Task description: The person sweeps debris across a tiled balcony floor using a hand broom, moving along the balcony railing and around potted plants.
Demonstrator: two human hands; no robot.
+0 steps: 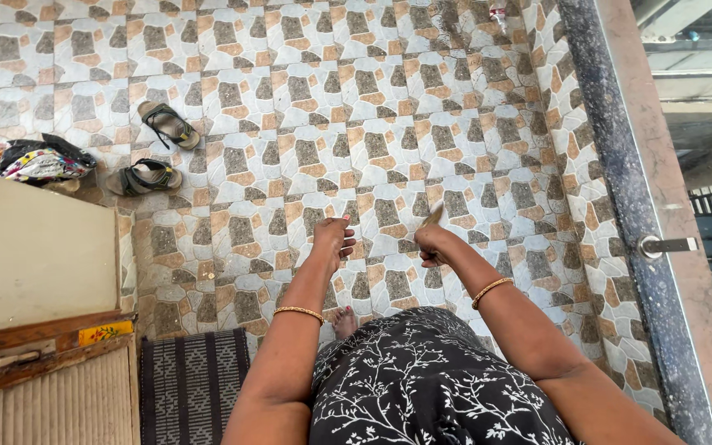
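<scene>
We look straight down at 2 bare forearms extended over a tiled floor (422, 107). The right hand (432, 244) is curled into a fist around a slim, pale, tapering object (433, 216); its upper end projects above the knuckles and looks flat and blade-like, but we cannot tell its exact kind. The fingers are clamped on its lower part, which is hidden inside the grip. The left hand (333, 239) holds nothing: its fingers lie together, slightly bent, pointing down toward the floor, well apart from the pale object.

Each wrist carries 1 thin gold bangle, the left bangle (298, 311) and the right bangle (491, 290). Below the arms we see a black garment (422, 387) printed with white branching sprigs, and 1 bare foot (344, 321) on the floor beside it.

The floor is glossy ceramic with an irregular stone pattern in grey, tan and white. 2 dark strapped sandals (158, 148) lie apart at upper left, near a crumpled multicoloured cloth bundle (36, 161). A ribbed black-and-grey doormat (193, 384) lies at the foot of a wooden door (35, 330). A polished dark stone ledge (636, 206) runs along the right.
</scene>
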